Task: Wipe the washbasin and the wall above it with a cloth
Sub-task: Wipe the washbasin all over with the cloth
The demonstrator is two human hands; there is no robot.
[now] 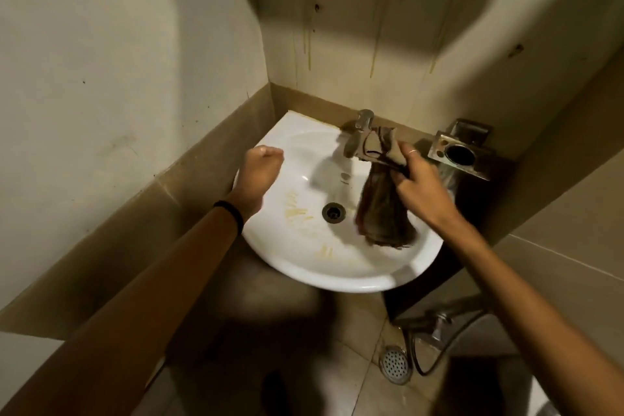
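A white corner washbasin [297,267] has yellowish smears on its left inner slope and a metal drain [333,212] in the middle. My right hand [418,186] grips a brown cloth [385,213] that hangs from beside the metal tap [359,132] down onto the basin's right side. My left hand [261,174] hovers over the basin's left rim with fingers curled, holding nothing. The wall above the basin [354,44] carries yellow drip streaks and dark spots.
A metal wall holder [461,152] with a round hole sits right of the tap. A brown tile band [202,159] runs along the walls. Below on the floor lie a floor drain [395,365], a low tap with a hose [439,324], and dark shadow.
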